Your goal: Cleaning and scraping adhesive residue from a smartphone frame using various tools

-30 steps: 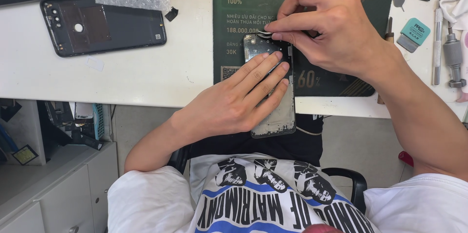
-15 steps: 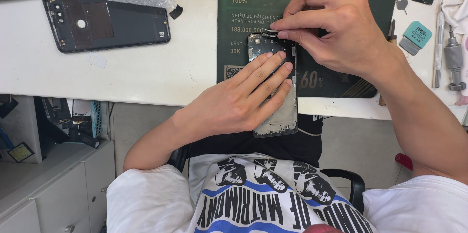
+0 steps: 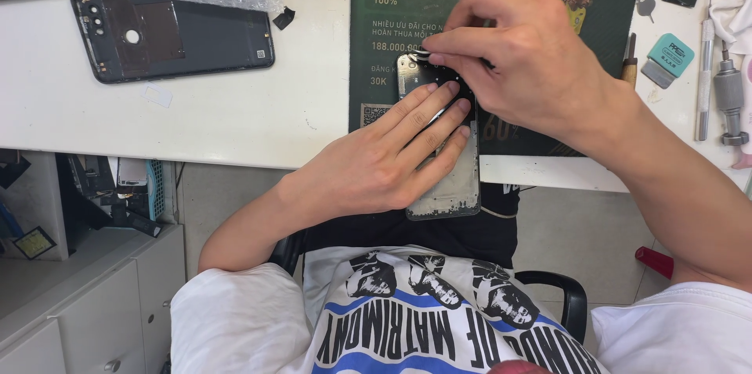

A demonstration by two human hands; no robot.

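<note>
Fingertips of the right hand are pinched on a small part at the top of the opened phone, frame centre, pinned flat by the left hand w/ fingers spread; judged light, stiff, fragile, best held by edges.

A white bench is spanning the top of the view, catching even, bright light. Below its left end a pale grey drawer cabinet is standing, with dark clutter sitting in the gap just under the bench edge. Right of the cabinet, grey floor is showing beneath the bench.
</note>
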